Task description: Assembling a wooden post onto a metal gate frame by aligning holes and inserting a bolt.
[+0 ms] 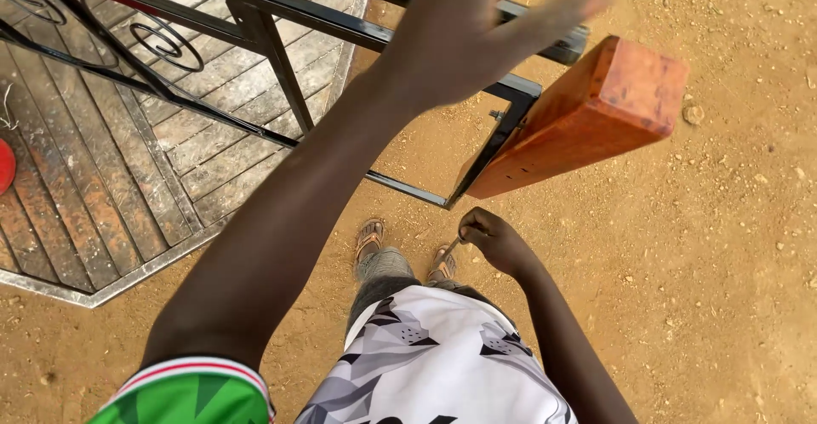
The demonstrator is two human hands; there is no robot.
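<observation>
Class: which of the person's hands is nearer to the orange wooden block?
Left. The left hand is raised, open, just left of the block, above the black frame. The right hand is lower down, closed on a thin tool.

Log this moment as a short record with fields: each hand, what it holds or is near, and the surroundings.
left hand: raised, fingers spread, holding nothing, over the black metal frame
right hand: low, closed around a thin metal tool, type unclear
wooden beam: reddish-orange, fixed to the frame's end
ground: sandy dirt
wooden decking: grey planks under the frame
</observation>
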